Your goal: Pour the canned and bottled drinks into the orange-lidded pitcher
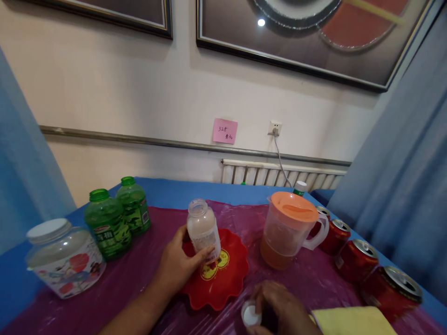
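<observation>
My left hand [185, 260] is wrapped round an uncapped glass bottle [202, 228] with a pale label and a whitish look inside. The bottle tilts slightly over a red scalloped plate [233, 274] with a yellow print in its middle. Low in the view, my right hand [279, 307] is closed, thumb and fingers at the edge of a white bottle cap [250, 314], near the purple sheet. Beyond that hand stands a clear pitcher [279, 249] with an orange lid [293, 207] and amber liquid inside.
On the left stand a white-lidded jar [70, 260] and two uncapped green bottles [108, 228]. Several red cans [356, 260] line the right edge, near a folded yellow cloth [352, 321]. A purple plastic sheet [157, 223] covers part of the blue table [167, 186].
</observation>
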The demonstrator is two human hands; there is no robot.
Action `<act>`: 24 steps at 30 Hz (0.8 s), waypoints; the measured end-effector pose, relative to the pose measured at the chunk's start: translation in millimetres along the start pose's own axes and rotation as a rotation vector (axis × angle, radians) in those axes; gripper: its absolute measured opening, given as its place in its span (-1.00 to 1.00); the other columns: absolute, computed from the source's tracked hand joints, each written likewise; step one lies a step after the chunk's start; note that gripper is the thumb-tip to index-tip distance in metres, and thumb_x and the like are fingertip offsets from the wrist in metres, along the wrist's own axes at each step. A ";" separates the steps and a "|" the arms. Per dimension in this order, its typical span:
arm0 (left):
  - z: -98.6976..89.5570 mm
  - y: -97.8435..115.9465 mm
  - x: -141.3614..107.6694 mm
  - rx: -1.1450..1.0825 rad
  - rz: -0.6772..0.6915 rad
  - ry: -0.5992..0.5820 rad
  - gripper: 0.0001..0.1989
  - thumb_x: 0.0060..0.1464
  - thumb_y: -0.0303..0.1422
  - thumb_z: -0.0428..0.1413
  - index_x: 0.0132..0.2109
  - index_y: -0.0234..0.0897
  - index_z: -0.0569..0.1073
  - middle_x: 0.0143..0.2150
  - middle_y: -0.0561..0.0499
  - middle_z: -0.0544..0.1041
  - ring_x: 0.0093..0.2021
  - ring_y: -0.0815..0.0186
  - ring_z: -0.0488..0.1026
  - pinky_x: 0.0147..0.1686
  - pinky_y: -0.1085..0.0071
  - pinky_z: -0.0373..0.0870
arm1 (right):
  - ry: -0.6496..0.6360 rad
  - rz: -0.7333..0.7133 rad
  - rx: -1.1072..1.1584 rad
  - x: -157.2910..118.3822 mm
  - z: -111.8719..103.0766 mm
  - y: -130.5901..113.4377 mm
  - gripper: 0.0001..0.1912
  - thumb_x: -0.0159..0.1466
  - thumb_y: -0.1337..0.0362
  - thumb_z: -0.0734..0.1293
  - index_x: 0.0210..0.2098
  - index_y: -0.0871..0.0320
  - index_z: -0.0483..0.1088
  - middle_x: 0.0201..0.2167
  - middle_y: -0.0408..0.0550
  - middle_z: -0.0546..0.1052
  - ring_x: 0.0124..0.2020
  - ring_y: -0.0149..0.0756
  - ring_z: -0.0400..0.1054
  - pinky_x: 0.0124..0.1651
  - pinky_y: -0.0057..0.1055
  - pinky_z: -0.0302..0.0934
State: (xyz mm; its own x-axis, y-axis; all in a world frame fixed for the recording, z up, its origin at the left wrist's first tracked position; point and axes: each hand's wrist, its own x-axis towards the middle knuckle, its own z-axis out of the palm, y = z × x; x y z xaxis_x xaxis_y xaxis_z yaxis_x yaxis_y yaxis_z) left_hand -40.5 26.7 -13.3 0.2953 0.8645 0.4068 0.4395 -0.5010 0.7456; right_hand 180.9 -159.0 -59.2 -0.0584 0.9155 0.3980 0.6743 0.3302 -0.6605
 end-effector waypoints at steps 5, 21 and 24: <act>0.5 0.7 3.6 0.014 0.056 -0.029 -0.44 -0.12 -0.04 0.28 0.01 -0.21 0.46 -0.07 -0.11 0.66 -0.11 0.01 0.62 -0.14 0.14 0.55 | -0.049 -0.127 -0.357 -7.8 12.3 25.1 -0.51 0.00 -0.19 0.52 -0.41 0.05 0.38 -0.39 -0.14 0.58 -0.40 -0.23 0.45 -0.35 -0.41 0.27; 8.9 -13.3 0.4 0.029 0.131 -0.041 -0.37 -0.09 -0.08 0.26 0.12 -0.24 0.43 0.07 -0.17 0.59 0.03 -0.03 0.55 0.01 0.09 0.45 | 1.029 0.388 0.090 0.3 -111.9 52.6 -0.38 0.21 -0.10 0.38 0.12 0.14 0.29 -0.01 0.06 0.48 -0.03 -0.08 0.40 0.00 -0.17 0.31; 8.2 -12.2 -0.4 0.024 0.124 -0.034 -0.37 -0.11 -0.11 0.26 0.12 -0.23 0.43 0.07 -0.17 0.59 0.03 -0.04 0.55 0.02 0.08 0.45 | 0.936 0.413 0.232 17.9 -119.7 62.4 -0.49 0.17 -0.18 0.38 -0.16 0.14 0.45 -0.23 -0.02 0.56 -0.18 -0.12 0.44 -0.15 -0.26 0.35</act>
State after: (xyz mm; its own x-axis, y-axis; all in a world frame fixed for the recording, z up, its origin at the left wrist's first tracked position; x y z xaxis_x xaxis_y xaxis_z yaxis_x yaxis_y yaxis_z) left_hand -39.0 32.2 -26.9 0.3768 0.7944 0.4764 0.4182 -0.6048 0.6777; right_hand 310.0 -149.5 -17.0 0.8035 0.4563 0.3822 0.3489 0.1593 -0.9235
